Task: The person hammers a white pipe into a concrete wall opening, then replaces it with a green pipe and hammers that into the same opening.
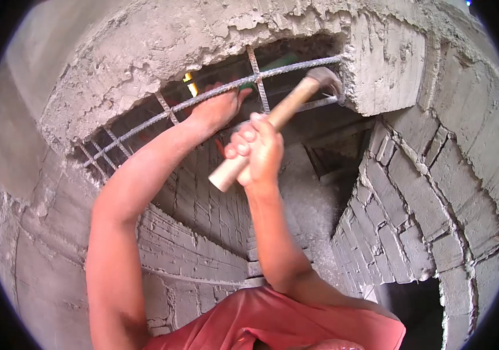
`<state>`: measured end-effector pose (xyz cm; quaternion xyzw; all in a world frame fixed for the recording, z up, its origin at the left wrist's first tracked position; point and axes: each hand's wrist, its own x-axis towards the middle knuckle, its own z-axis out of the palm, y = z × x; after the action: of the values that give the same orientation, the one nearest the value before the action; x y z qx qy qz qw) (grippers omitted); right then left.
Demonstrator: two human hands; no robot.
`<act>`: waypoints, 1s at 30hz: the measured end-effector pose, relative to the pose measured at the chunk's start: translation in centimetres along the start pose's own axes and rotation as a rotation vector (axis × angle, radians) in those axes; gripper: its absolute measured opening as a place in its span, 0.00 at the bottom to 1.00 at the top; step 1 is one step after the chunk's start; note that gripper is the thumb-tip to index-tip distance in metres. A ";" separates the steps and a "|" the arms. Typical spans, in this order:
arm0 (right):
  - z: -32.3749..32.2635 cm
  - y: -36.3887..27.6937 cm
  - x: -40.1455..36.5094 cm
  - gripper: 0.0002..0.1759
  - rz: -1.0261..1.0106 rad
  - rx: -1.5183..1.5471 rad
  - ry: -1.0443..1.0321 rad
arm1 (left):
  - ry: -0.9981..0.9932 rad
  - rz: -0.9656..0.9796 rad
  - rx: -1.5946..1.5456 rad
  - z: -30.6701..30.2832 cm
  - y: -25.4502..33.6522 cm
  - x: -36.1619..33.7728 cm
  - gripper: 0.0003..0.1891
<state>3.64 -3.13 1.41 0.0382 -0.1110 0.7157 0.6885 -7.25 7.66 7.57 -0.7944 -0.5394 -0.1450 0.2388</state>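
My right hand point(256, 153) is closed round the wooden handle of a hammer point(293, 105). The hammer's head is raised at the right end of the opening, close to the broken concrete edge point(372, 70), and is slightly blurred. My left hand point(217, 109) reaches up to the long steel rebar point(144, 123), with its fingers partly hidden behind the bar. Whether those fingers grip anything does not show. Just past them is a small green thing point(248, 86) that I cannot make out. Short crossing rebar point(256, 73) meets the long bar between my hands.
Rough concrete point(203, 32) borders the opening above. A block wall point(401, 204) with uneven mortar joints rises on the right, and another block wall point(194, 245) stands below left. A dark doorway point(415, 312) lies at lower right. Something yellow point(190, 84) shows behind the bars.
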 end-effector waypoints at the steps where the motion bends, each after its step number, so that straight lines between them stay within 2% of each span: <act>1: -0.3 -0.5 -0.7 0.07 -0.047 0.008 0.011 | 0.044 0.041 0.018 0.1 -0.1 -0.1 0.24; 2: -1.0 -0.4 -1.0 0.07 -0.135 0.056 0.001 | 0.082 0.086 0.035 0.4 -0.2 -0.3 0.25; 3: -1.4 -0.3 -1.0 0.06 -0.257 0.094 0.027 | 0.007 0.039 0.143 0.5 -0.2 -0.1 0.26; 5: -1.7 0.0 -0.4 0.05 -0.507 0.195 0.116 | 0.035 0.039 0.075 0.8 -0.2 0.1 0.26; 8: -1.4 1.0 0.5 0.05 -0.400 0.073 0.150 | -0.008 0.039 0.008 0.1 0.6 -0.2 0.28; 10: -1.9 0.3 1.1 0.08 0.068 -0.064 -0.062 | -0.019 0.001 0.008 0.0 1.1 -0.3 0.25; 11: -1.8 -0.1 0.3 0.08 0.056 -0.053 -0.053 | -0.056 0.083 -0.058 -0.8 0.5 0.2 0.20; 12: -1.5 -0.5 -0.2 0.09 0.036 -0.044 -0.052 | -0.042 0.011 -0.147 -1.1 0.6 0.3 0.16; 14: -2.7 -0.5 -1.1 0.08 -0.105 0.006 -0.036 | 0.026 0.089 -0.132 0.0 -0.5 0.7 0.16; 18: -3.6 0.2 -0.6 0.05 -0.438 0.363 0.071 | 0.036 0.122 -0.181 0.9 -1.7 1.0 0.16; 20: -3.4 0.7 0.3 0.05 -0.414 0.346 0.092 | 0.045 0.122 -0.161 0.9 -1.8 0.9 0.16; 22: -3.4 0.7 1.1 0.06 -0.060 0.123 0.002 | 0.046 0.183 -0.031 1.3 -2.0 0.8 0.17; 23: -3.7 -0.7 1.8 0.07 0.122 0.034 -0.100 | -0.016 0.118 0.015 0.9 -1.4 1.0 0.18; 24: -3.7 -1.5 2.1 0.07 0.129 -0.027 -0.150 | -0.074 0.051 0.065 0.3 -1.0 1.2 0.19; 25: -3.4 -1.8 1.9 0.07 0.066 0.014 -0.122 | 0.025 0.352 0.245 1.5 -3.4 1.3 0.21; 28: -3.7 -1.8 0.5 0.07 -0.088 0.202 -0.059 | 0.109 0.385 0.229 2.8 -4.4 1.0 0.22; 29: -4.0 -0.8 0.1 0.08 -0.097 0.254 -0.063 | 0.029 0.242 0.221 2.5 -3.5 0.9 0.20; 30: -4.1 0.5 -0.1 0.08 -0.131 0.239 -0.033 | 0.029 0.237 0.226 2.2 -2.7 0.7 0.20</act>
<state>3.51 -2.40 -2.69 0.1391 -0.0335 0.6765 0.7224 -9.57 10.19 6.65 -0.8184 -0.4511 -0.0656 0.3500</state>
